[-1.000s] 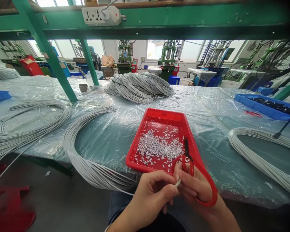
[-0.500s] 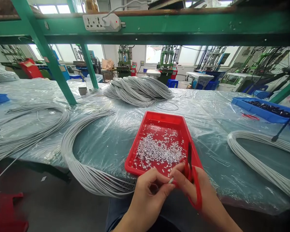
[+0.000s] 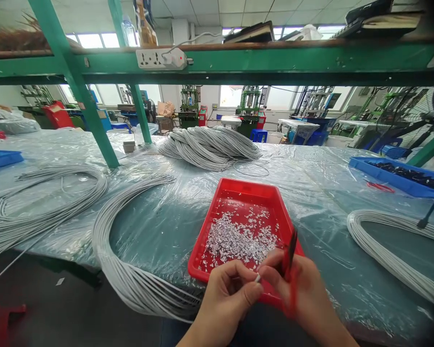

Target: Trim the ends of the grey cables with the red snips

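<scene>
Between thumb and forefinger, my left hand (image 3: 224, 296) pinches the tip of a grey cable (image 3: 257, 278). My right hand (image 3: 305, 289) has red-handled scissors (image 3: 290, 284) hooked in it, dark blades pointing up and away. Its thumb and forefinger meet at the same cable tip. Both hands are over the near edge of a red tray (image 3: 198, 250). Small silvery scraps (image 3: 235, 236) are strewn across the tray's floor. Left of the tray curves a bundle of grey cables (image 3: 106, 241), its lower end running toward my left hand.
More cable bundles lie at far left (image 3: 75, 193) and right (image 3: 376, 236). A large cable pile (image 3: 210, 147) is behind the tray. A blue tray of black parts (image 3: 358, 164) sits at right. A green shelf frame (image 3: 275, 62) with a power strip (image 3: 159, 59) spans above the plastic-covered table.
The view has tilted up, so everything sits lower in the picture. Both hands stay together at the cable tip; the scissors lean slightly more to the right.
</scene>
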